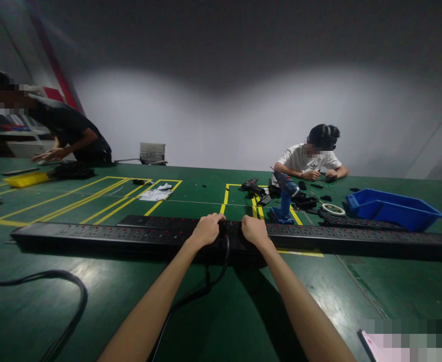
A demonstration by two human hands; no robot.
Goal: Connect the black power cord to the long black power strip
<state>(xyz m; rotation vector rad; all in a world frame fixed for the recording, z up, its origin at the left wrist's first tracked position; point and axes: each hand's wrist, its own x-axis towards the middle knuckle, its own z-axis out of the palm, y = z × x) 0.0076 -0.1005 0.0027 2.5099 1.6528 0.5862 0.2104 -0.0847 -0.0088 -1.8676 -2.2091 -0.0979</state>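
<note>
A long black power strip (104, 235) with rows of sockets and small red dots lies across the green table in front of me. My left hand (207, 230) is closed over its middle part, fingers curled toward the far side. Just to the right, my right hand (254, 231) is closed on the same strip, its fingertips partly hidden. Between the two hands, a black cable (227, 254) comes off the strip and hangs down toward me. Behind the strip lies another black strip (134, 220), partly covered.
A blue cordless drill (284, 196) stands upright beyond my right hand, near a second drill (251, 187) and black parts. Farther right are a blue bin (394, 208) and a white ring (333, 209). Papers (156, 193) lie ahead. Two people work across the table.
</note>
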